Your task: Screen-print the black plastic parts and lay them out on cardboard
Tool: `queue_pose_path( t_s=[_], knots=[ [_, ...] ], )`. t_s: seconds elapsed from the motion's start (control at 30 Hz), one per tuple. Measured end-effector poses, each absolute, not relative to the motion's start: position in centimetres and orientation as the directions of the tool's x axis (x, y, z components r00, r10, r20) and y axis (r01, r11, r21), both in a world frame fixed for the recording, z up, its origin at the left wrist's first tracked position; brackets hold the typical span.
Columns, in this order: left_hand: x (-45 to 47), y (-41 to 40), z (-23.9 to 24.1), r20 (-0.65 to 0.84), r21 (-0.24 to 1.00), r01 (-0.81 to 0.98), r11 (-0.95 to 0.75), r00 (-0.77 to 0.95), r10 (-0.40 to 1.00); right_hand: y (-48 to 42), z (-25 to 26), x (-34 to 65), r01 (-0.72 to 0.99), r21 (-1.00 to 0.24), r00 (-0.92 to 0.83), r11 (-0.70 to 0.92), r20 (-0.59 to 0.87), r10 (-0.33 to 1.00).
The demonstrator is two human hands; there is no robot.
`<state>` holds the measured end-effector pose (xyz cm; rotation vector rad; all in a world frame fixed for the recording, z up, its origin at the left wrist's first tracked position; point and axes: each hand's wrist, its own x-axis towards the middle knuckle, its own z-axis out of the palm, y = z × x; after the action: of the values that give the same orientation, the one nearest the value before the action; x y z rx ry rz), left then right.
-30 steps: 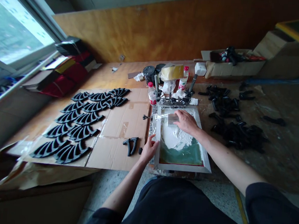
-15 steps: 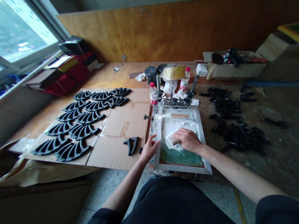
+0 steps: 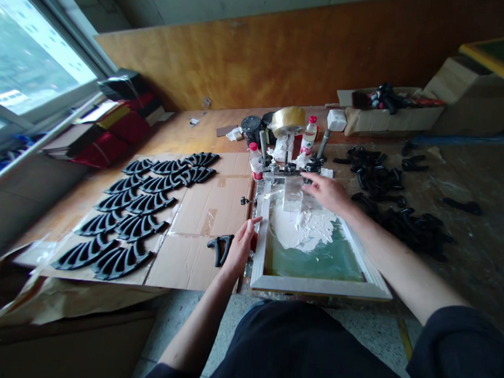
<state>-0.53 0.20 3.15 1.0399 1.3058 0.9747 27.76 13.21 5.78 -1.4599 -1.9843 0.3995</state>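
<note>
A white-framed printing screen [image 3: 314, 285] lies in front of me, its near end raised toward me and its far end held in a clamp [image 3: 290, 168]. White ink [image 3: 305, 227] is spread over the green mesh. My left hand [image 3: 239, 246] is closed on the frame's left rail. My right hand [image 3: 327, 191] rests at the far end of the screen with fingers stretched out, right beside a pale squeegee block [image 3: 293, 200] lying on the ink. One black plastic part [image 3: 220, 247] sits on the cardboard just left of my left hand.
Rows of black fin-shaped parts [image 3: 138, 210] cover the cardboard sheet [image 3: 207, 209] on the left. A loose pile of black parts [image 3: 405, 223] lies to the right. Bottles [image 3: 310, 134], a tape roll [image 3: 288, 120] and cans stand behind the clamp. A cardboard box [image 3: 390, 115] sits at the back right.
My right hand drew the squeegee toward me over the ink, then went back to the far end and let it rest there. The screen's near end has risen under my left hand.
</note>
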Motion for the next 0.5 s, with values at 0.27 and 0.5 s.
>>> queue_pose_path(
  t_s=[0.27,0.5],
  knots=[
    [1.9,6.0,10.1,0.086,0.969,-0.231,-0.091,-0.033,0.996,8.9,-0.7,33.7,0.712,-0.699,0.021,0.057,0.102,0.995],
    [5.2,1.8,5.2,-0.438,0.848,-0.246,0.47,0.174,0.882,2.1,-3.1,22.8,0.936,-0.291,-0.197,0.199,0.035,0.98]
  ],
)
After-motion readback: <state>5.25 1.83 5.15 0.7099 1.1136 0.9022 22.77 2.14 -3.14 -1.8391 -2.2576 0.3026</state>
